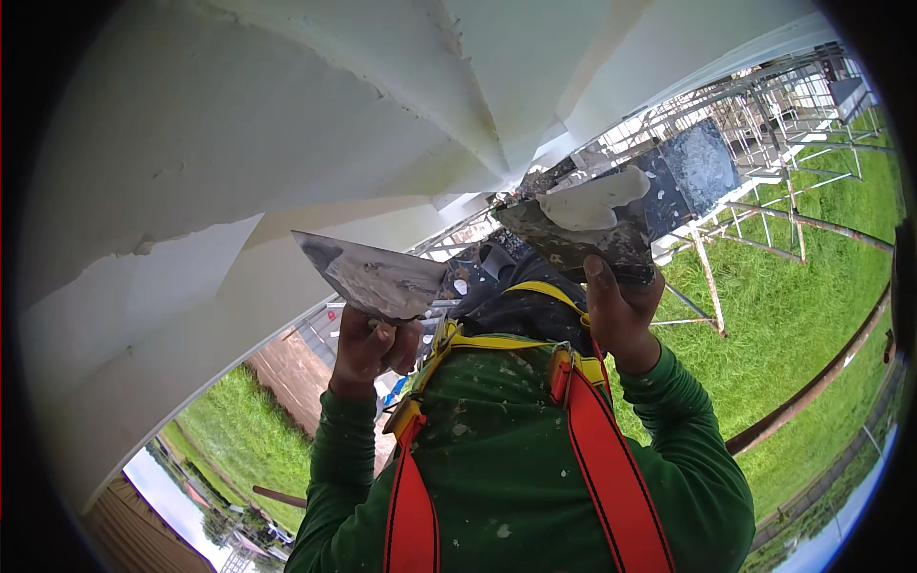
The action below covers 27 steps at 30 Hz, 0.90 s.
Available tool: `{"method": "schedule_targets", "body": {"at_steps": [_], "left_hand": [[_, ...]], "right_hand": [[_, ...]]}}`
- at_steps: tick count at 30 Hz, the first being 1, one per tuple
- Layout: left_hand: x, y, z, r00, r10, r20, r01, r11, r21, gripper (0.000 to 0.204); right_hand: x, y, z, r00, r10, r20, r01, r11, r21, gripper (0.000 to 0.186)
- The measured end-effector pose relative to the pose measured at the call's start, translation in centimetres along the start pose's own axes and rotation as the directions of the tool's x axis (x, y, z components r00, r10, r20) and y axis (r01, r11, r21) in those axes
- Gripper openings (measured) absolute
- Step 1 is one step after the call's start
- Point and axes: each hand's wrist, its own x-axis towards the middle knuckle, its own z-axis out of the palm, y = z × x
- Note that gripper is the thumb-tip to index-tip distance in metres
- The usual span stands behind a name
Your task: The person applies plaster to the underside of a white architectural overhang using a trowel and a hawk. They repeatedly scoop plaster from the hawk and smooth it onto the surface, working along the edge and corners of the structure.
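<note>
My left hand (pixel 377 346) is closed round the handle end of a wide putty knife (pixel 368 272). Its flared steel blade points up toward the pale wall and is smeared with whitish putty. In my right hand (pixel 621 310) is a second wide putty knife (pixel 573 250), dark and stained, with the thumb pressed on its face. A thick lump of white putty (pixel 597 201) lies along its upper part. The two blades are apart, in front of my chest. The fingers of my right hand are mostly hidden behind the blade.
A pale plastered wall (pixel 191 124) with ridges and rough seams rises close on the left. Spattered scaffold boards (pixel 702 167) run off to the right, beside rusty scaffold poles (pixel 793 215) and grass below (pixel 764 296). Red harness straps (pixel 616 458) cross my green sleeves and shirt.
</note>
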Motion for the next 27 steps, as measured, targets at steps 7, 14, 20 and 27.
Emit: {"method": "schedule_targets", "body": {"at_steps": [7, 14, 20, 27], "left_hand": [[1.3, -2.2, 1.8, 0.99, -0.027, 0.135, 0.031, 0.999, -0.034, 0.041], [0.1, -1.2, 3.3, 0.999, 0.032, -0.029, -0.029, 0.997, 0.078, 0.031], [-1.3, -2.1, -2.1, 0.881, 0.46, 0.109, -0.212, 0.178, 0.961, 0.032], [1.1, 0.4, -0.8, 0.827, 0.42, 0.375, -0.381, -0.073, 0.922, 0.054]], "right_hand": [[0.4, -3.5, 3.5, 0.932, -0.23, 0.281, 0.237, 0.972, 0.012, 0.042], [1.6, -1.4, 3.8, 0.749, -0.118, 0.653, 0.415, 0.851, -0.323, 0.049], [0.1, -2.7, 0.3, 0.646, 0.651, 0.398, -0.756, 0.619, 0.216, 0.021], [-1.7, 0.0, 1.0, 0.781, 0.464, 0.419, -0.478, 0.875, -0.079, 0.03]]}}
